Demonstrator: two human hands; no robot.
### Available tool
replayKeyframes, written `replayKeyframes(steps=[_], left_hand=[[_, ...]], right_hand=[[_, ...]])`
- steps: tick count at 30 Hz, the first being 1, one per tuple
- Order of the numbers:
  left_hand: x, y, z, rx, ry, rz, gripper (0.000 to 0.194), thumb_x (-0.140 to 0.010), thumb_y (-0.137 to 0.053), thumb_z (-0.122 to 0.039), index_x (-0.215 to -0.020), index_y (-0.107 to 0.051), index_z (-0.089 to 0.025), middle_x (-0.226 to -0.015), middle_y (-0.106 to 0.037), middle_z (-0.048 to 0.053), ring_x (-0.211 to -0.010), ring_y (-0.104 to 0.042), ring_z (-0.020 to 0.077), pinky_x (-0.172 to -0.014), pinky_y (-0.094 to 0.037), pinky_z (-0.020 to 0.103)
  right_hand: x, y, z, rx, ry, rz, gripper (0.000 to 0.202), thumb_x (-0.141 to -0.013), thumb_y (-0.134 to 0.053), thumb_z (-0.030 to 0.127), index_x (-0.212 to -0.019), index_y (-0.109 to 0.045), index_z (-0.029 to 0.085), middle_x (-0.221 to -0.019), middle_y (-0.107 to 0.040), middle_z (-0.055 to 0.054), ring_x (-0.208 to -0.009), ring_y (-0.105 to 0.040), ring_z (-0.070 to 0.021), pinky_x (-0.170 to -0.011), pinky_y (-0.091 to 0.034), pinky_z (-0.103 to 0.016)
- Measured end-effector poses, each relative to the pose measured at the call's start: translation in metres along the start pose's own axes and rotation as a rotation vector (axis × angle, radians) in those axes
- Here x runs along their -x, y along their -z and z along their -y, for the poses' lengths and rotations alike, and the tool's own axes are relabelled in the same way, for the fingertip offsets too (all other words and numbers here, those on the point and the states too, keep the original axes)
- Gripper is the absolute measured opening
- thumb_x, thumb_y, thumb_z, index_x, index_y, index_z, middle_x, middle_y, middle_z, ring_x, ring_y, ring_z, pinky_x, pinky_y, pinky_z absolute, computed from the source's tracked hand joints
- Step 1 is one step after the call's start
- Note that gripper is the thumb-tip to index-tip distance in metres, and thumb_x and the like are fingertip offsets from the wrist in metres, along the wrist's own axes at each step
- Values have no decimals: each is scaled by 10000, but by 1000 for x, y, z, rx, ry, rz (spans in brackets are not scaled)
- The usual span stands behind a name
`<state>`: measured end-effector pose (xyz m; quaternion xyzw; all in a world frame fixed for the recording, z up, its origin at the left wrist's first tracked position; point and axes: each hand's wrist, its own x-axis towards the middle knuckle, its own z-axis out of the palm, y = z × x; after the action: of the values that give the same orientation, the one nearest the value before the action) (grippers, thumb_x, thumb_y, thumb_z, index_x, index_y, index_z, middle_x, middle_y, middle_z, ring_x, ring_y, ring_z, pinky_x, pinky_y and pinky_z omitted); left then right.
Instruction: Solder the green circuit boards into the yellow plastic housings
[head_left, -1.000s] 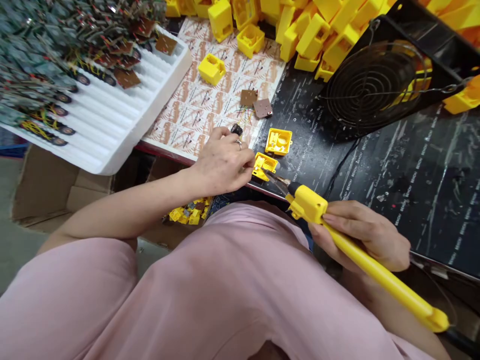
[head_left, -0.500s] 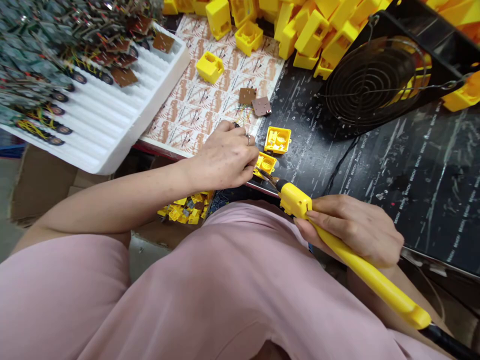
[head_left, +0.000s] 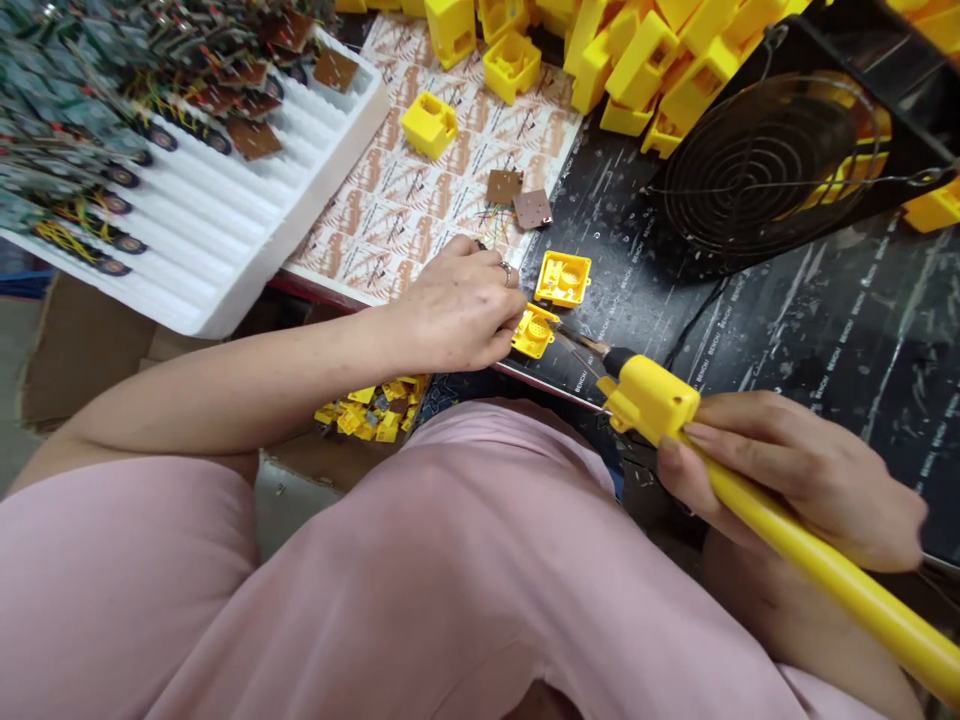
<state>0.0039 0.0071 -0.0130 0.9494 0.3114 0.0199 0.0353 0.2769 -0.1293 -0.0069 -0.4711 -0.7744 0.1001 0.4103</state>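
Note:
My right hand [head_left: 802, 470] is wrapped round the yellow handle of a soldering iron [head_left: 652, 400]. Its thin metal tip points left and reaches the right edge of a small open yellow plastic housing [head_left: 534, 335] at the table's front edge. Over the left side of that housing, my left hand [head_left: 465, 305] is closed with its fingers curled down; the fingertips are partly hidden. A second open yellow housing half [head_left: 562, 278] lies just behind. Two small brown circuit boards [head_left: 505, 186] with thin wires rest beyond my left fingers.
A white foam tray [head_left: 225, 240] packed with wired circuit boards stands at the left. A black fan [head_left: 750, 180] sits at the back right, beside a heap of yellow housings [head_left: 637, 60]. One yellow housing [head_left: 430, 125] stands on the printed sheet. Yellow parts [head_left: 375, 410] fill a box below the table.
My right hand and the soldering iron have moved right and slightly down, the tip shifting from the housing's left side toward its right edge. My left hand stays on the housing.

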Motion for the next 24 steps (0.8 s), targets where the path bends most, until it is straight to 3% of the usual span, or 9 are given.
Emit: replayKeyframes(steps=[3,6,9,12,15,19,22,24], left_hand=[[-1,0,-1,-6,-2,4,191,-828,-550,-274,-714,-688,-208,-681,-643,32,-826,-658,245,-805,-487,428],[-2,1,-2,-2,7,37,193,-834,-552,-285,-724,-687,-202,-701,-649,41,-833,-666,257,-803,-499,430],[1,11,5,78,37,37,216,-874,-566,-341,-847,-734,-206,-811,-695,49,-881,-680,258,-838,-517,420],[11,27,17,204,64,-38,291,-941,-544,-422,-984,-769,-241,-974,-720,47,-918,-687,229,-847,-529,389],[27,36,23,212,-30,-19,342,-1004,-473,-385,-948,-786,-258,-928,-717,49,-849,-672,196,-792,-522,365],[43,24,18,-33,-165,63,316,-1002,-472,-208,-997,-778,-285,-908,-745,38,-827,-657,193,-770,-490,367],[49,7,16,-161,-255,-81,279,-1006,-501,-172,-905,-754,-231,-871,-745,42,-769,-645,192,-726,-472,363],[51,-1,18,-92,-242,-200,284,-1021,-519,-207,-837,-735,-202,-854,-749,43,-761,-656,188,-713,-474,350]], right_hand=[[2,-3,0,-8,71,-4,51,-969,-721,257,-974,-675,276,-772,-727,27,-640,-708,-125,-520,-548,-229],[4,-8,5,25,-65,-93,335,-900,-795,188,-1200,-709,311,-876,-783,15,-718,-748,-164,-598,-609,-272],[9,-12,8,79,-131,-208,568,-906,-800,224,-1428,-633,375,-1007,-811,5,-732,-757,-193,-615,-615,-325],[12,-13,5,104,-121,-209,628,-901,-811,242,-1466,-601,418,-999,-812,24,-699,-749,-193,-568,-590,-324],[12,-12,1,114,-127,-167,591,-883,-823,206,-1415,-649,396,-984,-813,25,-741,-767,-194,-625,-619,-311],[8,-12,-2,105,-52,-135,545,-873,-823,185,-1373,-686,354,-920,-805,20,-721,-761,-181,-626,-613,-281],[5,-16,-2,90,-33,-129,545,-872,-819,178,-1374,-686,345,-900,-799,14,-702,-755,-179,-610,-613,-278],[6,-18,-4,78,-30,-137,561,-861,-821,157,-1375,-691,339,-908,-802,11,-700,-756,-175,-614,-620,-274]])
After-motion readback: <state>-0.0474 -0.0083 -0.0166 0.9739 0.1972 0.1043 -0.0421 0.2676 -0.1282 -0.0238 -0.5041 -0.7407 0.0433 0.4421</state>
